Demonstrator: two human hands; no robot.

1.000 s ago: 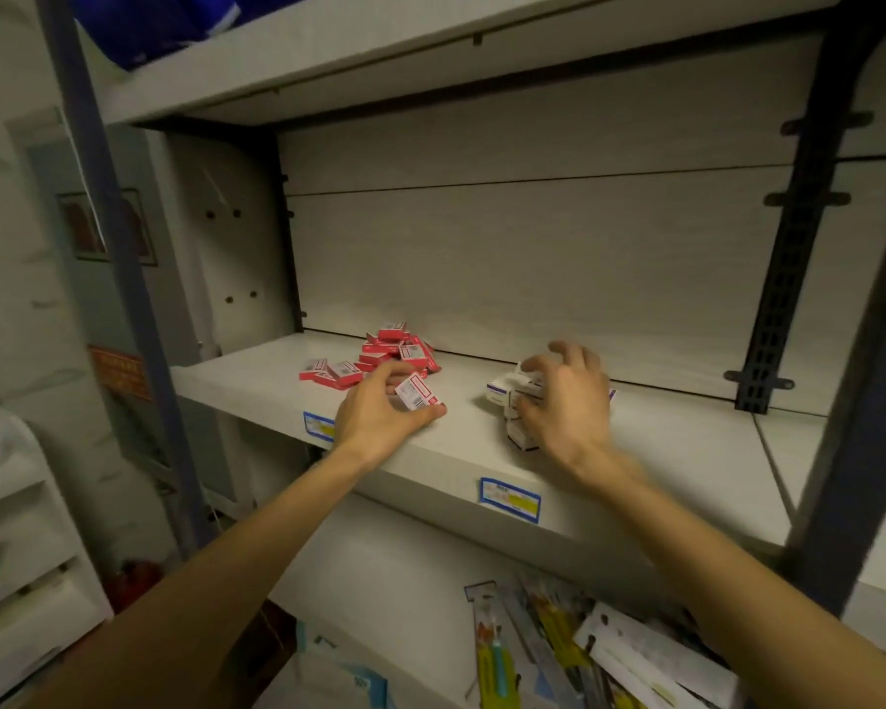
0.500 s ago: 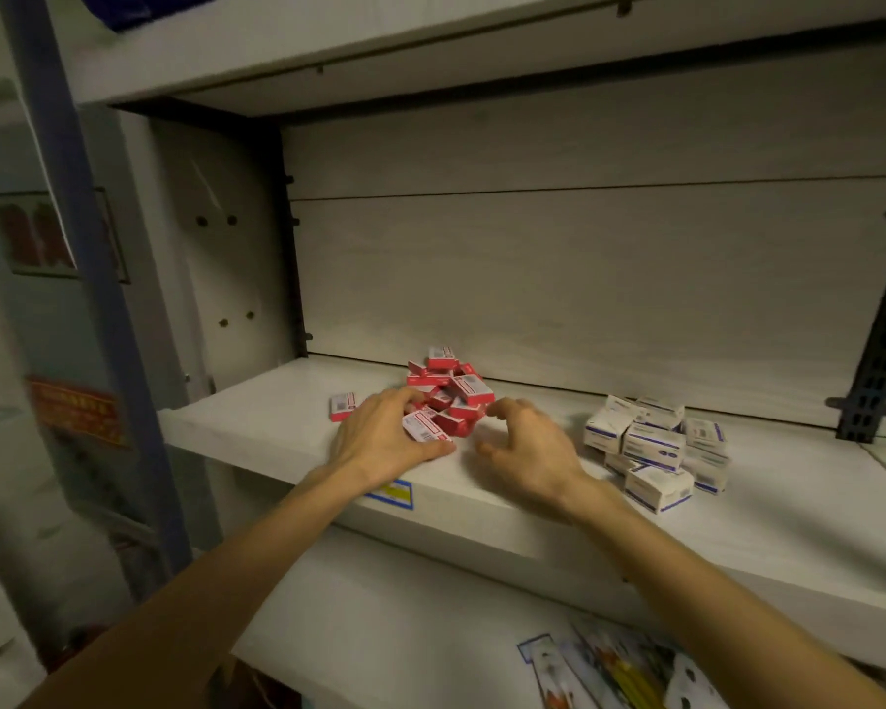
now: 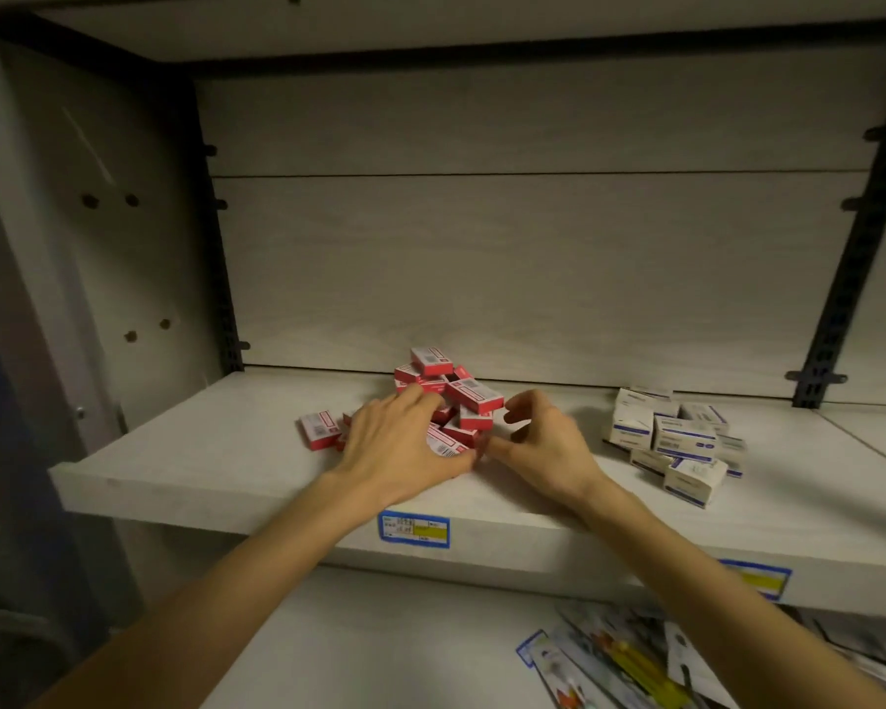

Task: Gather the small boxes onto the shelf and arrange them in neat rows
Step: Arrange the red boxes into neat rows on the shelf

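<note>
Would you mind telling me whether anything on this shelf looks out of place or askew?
Yes. The red boxes lie in a jumbled heap, tilted across one another, with one stray red box apart at the left. The white boxes sit loosely, at mixed angles, not in rows.

Both forearms are bare, no sleeves, rings or watch visible.
</note>
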